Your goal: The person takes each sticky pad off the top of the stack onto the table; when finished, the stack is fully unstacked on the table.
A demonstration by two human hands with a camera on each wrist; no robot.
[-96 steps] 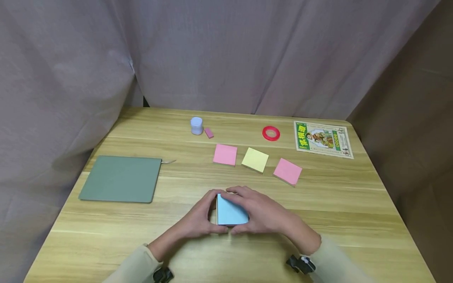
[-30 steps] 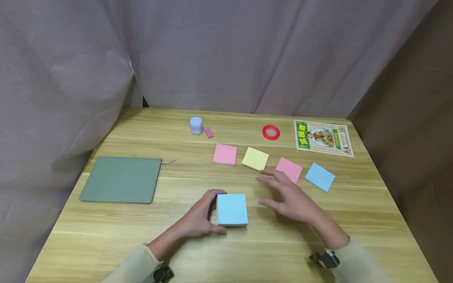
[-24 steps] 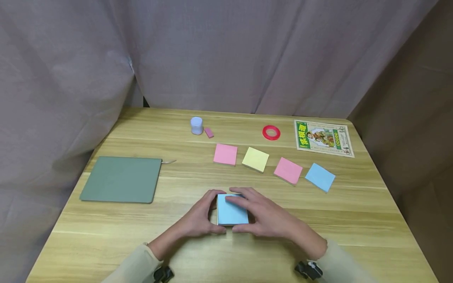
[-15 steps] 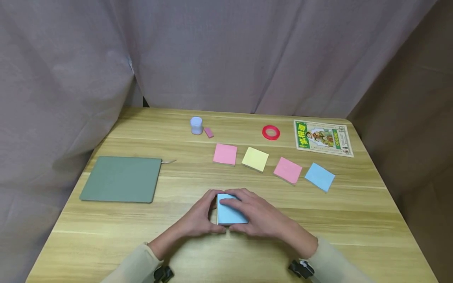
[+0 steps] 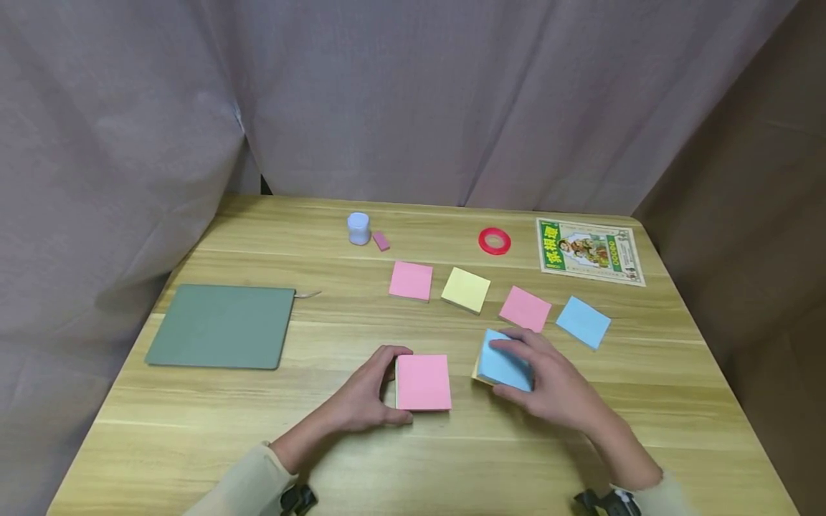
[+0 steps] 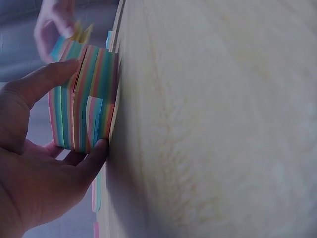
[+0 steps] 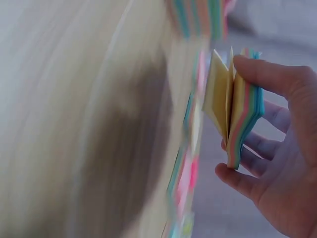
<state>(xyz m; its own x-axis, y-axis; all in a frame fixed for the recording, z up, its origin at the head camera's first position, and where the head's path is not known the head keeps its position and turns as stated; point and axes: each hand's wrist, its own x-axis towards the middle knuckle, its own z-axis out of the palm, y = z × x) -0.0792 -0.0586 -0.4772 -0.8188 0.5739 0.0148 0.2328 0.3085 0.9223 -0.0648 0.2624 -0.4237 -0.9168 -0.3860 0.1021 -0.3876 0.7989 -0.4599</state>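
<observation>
My left hand (image 5: 361, 394) grips a thick stack of sticky notes (image 5: 423, 383) with a pink top sheet, standing on the table. Its striped layers of several colours show in the left wrist view, with the thumb on one side and fingers on the other. To the right, my right hand (image 5: 555, 380) pinches a thinner sticky note pad (image 5: 505, 360), blue on top, lifted off the table. In the right wrist view, yellow sheets (image 7: 218, 91) splay from its underside. Beyond the hands lie a pink pad (image 5: 411, 280), a yellow pad (image 5: 466, 289), another pink pad (image 5: 525, 308) and a blue pad (image 5: 584, 322).
A green notebook (image 5: 221, 326) with a ribbon lies at left on the wooden table (image 5: 348, 466). Along the back are a pale lidded jar (image 5: 358, 228), a small pink block (image 5: 381, 241), a red tape roll (image 5: 494, 241) and a printed booklet (image 5: 590, 251).
A blue pad was set down at the right end of the row. My right hand returned to the stack, then lifted another blue-topped pad rightward, exposing pink. My left hand stayed put.
</observation>
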